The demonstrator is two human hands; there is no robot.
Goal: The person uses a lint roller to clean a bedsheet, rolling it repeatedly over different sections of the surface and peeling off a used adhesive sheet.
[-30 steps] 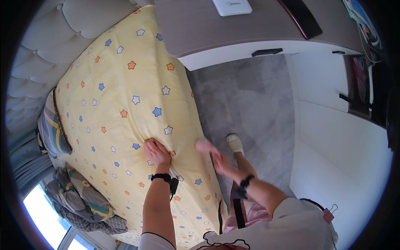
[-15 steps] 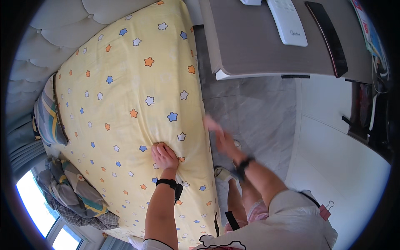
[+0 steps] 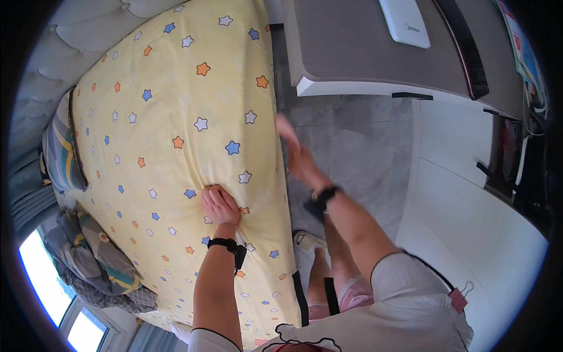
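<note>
A yellow bed sheet (image 3: 158, 123) printed with blue, white and orange stars covers the mattress. My left hand (image 3: 220, 205) rests on it near the middle with curled fingers, and creases in the cloth run up from the fingers. At the bed's right edge, my right hand (image 3: 303, 162) is closed round a slim pink object (image 3: 287, 130). Motion smears that object, so its kind does not show. Its far end reaches beside the edge of the sheet; whether it touches the cloth I cannot tell.
A brown-topped desk (image 3: 352, 58) with a white remote control (image 3: 406, 23) and a dark curved slab (image 3: 464, 53) stands at the far right. White cabinets (image 3: 451, 193) line the right side. A striped pillow (image 3: 61, 146) and a crumpled quilt (image 3: 94, 258) lie at the left.
The view has shifted slightly. My right hand has moved farther along the bed's edge with the pink object. My left hand keeps its place on the sheet.
</note>
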